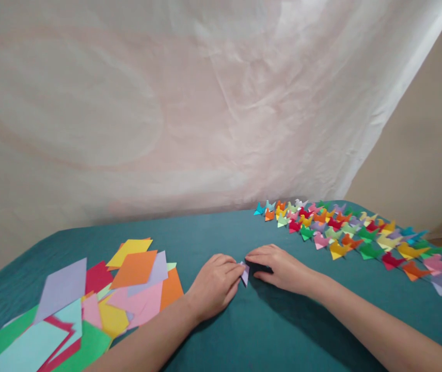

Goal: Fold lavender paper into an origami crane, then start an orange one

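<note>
A small folded piece of lavender paper (245,275) lies on the teal cloth, one pointed corner towards me. My left hand (214,285) is closed, its fingertips pressed on the left side of the paper and hiding part of it. From the right, my right hand (280,268) reaches in with its thumb apart from the fingers. Its index fingertip is at the upper edge of the paper; whether it touches cannot be made out. Nothing shows between the right thumb and fingers.
Loose coloured paper sheets (133,269) overlap in a spread pile at the left, partly behind my left forearm. Several rows of small folded paper birds (339,250) stand along the right side of the table (205,232). A pale draped sheet (213,103) hangs behind the table's far edge.
</note>
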`<state>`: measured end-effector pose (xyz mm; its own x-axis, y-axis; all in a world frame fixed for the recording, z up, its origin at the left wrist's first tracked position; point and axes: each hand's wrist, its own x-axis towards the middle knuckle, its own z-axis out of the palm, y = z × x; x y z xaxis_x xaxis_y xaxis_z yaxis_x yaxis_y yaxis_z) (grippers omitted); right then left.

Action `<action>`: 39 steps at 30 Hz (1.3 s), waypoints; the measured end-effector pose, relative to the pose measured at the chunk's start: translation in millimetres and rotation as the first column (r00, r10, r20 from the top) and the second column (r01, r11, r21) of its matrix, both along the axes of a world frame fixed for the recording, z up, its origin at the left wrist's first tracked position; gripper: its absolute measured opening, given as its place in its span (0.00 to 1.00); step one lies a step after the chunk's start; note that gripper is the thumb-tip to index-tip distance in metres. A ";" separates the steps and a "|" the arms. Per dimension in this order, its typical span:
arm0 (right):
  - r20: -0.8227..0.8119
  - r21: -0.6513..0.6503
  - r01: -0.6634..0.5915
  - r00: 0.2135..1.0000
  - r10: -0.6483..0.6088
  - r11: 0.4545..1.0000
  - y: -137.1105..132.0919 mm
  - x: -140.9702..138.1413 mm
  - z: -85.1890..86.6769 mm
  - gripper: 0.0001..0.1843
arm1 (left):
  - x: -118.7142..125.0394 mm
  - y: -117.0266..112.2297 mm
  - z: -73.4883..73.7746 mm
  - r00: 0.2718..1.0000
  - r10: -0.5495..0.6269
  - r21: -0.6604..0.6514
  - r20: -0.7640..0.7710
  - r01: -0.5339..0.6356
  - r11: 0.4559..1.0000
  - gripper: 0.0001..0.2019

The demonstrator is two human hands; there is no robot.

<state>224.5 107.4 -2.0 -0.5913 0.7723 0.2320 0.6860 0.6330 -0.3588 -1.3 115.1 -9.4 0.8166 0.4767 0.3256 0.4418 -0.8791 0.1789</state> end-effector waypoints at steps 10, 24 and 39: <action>0.001 0.095 -0.069 0.998 0.069 0.993 5.7 -2.6 -15.8 0.10 | 0.0 8.6 -5.9 0.996 0.068 -0.060 0.054 -0.065 0.996 0.12; 0.009 0.193 -0.074 0.997 0.073 0.979 4.1 -4.6 -22.1 0.12 | -0.5 14.6 -9.7 0.985 0.117 -0.125 0.126 -0.102 0.987 0.12; -0.270 -0.011 0.063 0.961 -0.064 0.998 5.8 -11.7 -26.3 0.08 | 0.5 16.1 -11.2 0.970 0.153 -0.203 0.192 -0.113 0.973 0.11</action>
<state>212.8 113.1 -28.4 -0.4567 0.8069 0.3747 0.6018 0.5904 -0.5378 -0.8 131.2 -20.6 0.6671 0.6453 0.3723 0.4887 -0.7562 0.4350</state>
